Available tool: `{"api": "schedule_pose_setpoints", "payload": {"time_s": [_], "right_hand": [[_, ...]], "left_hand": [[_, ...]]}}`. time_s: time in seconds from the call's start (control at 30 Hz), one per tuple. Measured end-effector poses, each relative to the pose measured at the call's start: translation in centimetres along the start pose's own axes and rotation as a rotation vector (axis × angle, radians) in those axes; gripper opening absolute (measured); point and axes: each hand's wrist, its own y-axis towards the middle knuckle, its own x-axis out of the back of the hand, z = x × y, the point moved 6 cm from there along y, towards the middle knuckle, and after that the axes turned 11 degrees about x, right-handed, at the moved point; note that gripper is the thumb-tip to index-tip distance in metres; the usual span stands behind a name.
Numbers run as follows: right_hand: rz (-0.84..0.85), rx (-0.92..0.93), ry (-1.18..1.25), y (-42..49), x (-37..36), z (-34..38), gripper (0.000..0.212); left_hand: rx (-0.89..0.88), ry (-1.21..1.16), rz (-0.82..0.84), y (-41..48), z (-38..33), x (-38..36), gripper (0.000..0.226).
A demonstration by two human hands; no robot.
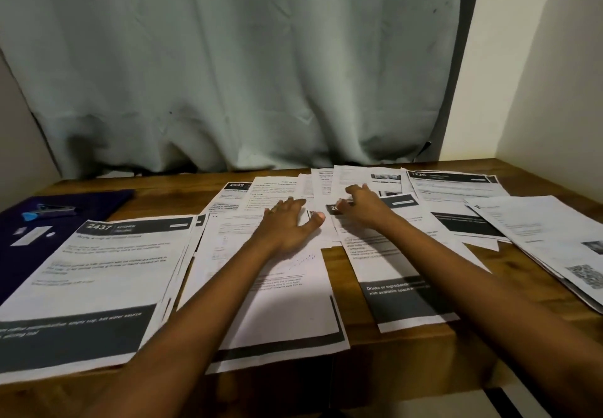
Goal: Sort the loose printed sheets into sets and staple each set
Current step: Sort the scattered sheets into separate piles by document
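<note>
Two bare forearms are stretched over loose white printed sheets [267, 306] spread across a brown wooden table [408, 349]. The left hand [287, 225] is laid flat, fingers spread, on the paper. The right hand [362, 208] is curled over a sheet's dark header; whether it grips cannot be told.

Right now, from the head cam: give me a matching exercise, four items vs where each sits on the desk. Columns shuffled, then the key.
Items
1. sheet headed 2437
2. sheet headed 1226
3. stapler
4. left hand

Places
A. far right of the desk, near the wall corner
B. on the dark blue mat at far left
C. flat on papers at the centre, fingers spread
D. near left, beside the blue mat

Pairs: 1-D, 2-A, 3-B, 4-C
</note>
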Motion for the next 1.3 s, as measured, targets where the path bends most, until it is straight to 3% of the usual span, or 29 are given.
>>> {"api": "schedule_pose_setpoints", "payload": {"time_s": [0.17,0.3,0.47,0.9,1.07,1.17,1.3], "right_hand": [[-0.049,-0.083,-0.082,2.5,1.8,-3.8,0.045],[0.059,-0.121,-0.229,4.3,1.4,-5.7,0.048],[0.192,-0.138,-0.229,5.7,-0.3,-6.1,0.055],[0.152,0.078,-0.155,7.4,-2.7,-3.4,0.05],[-0.071,-0.143,-0.28,9.3,1.2,-7.9,0.045],[0.026,-0.261,-0.3,9.6,1.5,-10.6,0.054],[0.073,-0.25,-0.306,10.5,1.4,-11.0,0.061]], "left_hand": [[-0.053,0.047,-0.027,0.8,-1.1,-3.5,0.076],[-0.105,0.17,-0.015,1.0,-0.8,-5.1,0.08],[-0.078,0.187,0.003,1.5,-0.5,-5.5,0.086],[-0.075,0.26,0.01,1.7,-0.7,-5.5,0.078],[-0.084,0.259,0.004,1.5,-0.7,-5.5,0.079],[-0.079,0.268,0.003,1.7,-0.6,-5.6,0.081],[-0.083,0.274,-0.003,1.9,-0.6,-5.7,0.082]]}}
